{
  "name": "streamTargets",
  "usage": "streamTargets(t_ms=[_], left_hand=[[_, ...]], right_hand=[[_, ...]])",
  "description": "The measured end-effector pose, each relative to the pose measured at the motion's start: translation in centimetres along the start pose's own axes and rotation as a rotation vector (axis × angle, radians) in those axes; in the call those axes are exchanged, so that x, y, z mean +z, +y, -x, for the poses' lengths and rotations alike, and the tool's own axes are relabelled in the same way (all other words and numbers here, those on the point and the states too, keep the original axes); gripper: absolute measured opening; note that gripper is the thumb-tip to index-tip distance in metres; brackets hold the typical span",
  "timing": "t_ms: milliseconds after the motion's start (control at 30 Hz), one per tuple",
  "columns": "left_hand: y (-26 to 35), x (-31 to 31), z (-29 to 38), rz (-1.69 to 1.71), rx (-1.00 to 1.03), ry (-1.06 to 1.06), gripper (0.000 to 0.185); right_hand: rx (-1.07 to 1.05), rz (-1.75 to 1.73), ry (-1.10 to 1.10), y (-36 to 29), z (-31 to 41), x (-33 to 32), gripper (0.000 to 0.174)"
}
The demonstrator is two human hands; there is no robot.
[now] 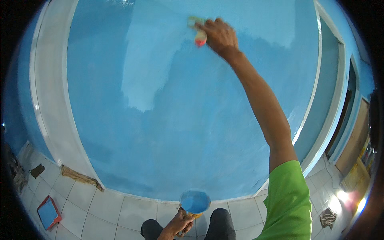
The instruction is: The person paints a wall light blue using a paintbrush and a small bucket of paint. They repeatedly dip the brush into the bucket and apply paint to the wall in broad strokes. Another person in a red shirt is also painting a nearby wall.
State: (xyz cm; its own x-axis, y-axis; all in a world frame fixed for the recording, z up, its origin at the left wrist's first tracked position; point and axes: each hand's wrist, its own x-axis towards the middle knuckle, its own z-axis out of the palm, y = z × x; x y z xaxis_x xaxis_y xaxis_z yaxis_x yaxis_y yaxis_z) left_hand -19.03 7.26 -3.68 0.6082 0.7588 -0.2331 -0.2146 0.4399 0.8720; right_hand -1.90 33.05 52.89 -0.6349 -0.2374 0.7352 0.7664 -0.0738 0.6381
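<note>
My right hand (pixel 220 36), at the end of an outstretched arm, grips a paintbrush (pixel 200 39) with a red-tipped handle. The brush is blurred, its head held against the blue wall (pixel 192 132). Around it spreads a lighter blue painted area (pixel 150 57), with an uneven lower edge over the darker blue. Low down, between my knees, my left hand (pixel 180 223) holds a small paint pail (pixel 195 201) by its side. Blue paint shows inside the pail.
A red paint tray (pixel 49 213) with blue in it lies on the white tiled floor (pixel 99 210). A rolled cloth (pixel 81 177) lies along the foot of the white door (pixel 52 84). At right are a doorway (pixel 324 90), a crumpled rag (pixel 328 218) and a bright light (pixel 342 196).
</note>
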Motion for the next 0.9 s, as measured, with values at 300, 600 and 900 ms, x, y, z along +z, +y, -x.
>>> streamTargets(t_ms=[300,600,900], left_hand=[[1.5,1.0,1.8,-0.002,0.030,0.051,0.083],[0.0,0.4,2.6,0.014,0.007,0.151,0.077],[1.5,0.3,3.2,-0.038,0.017,0.162,0.073]], right_hand=[[0.313,-0.751,-0.629,-1.9,1.3,0.5,0.053],[0.025,-0.085,-0.105,0.5,-1.2,-0.9,0.038],[0.348,-0.692,-0.548,3.2,1.7,1.1,0.054]])
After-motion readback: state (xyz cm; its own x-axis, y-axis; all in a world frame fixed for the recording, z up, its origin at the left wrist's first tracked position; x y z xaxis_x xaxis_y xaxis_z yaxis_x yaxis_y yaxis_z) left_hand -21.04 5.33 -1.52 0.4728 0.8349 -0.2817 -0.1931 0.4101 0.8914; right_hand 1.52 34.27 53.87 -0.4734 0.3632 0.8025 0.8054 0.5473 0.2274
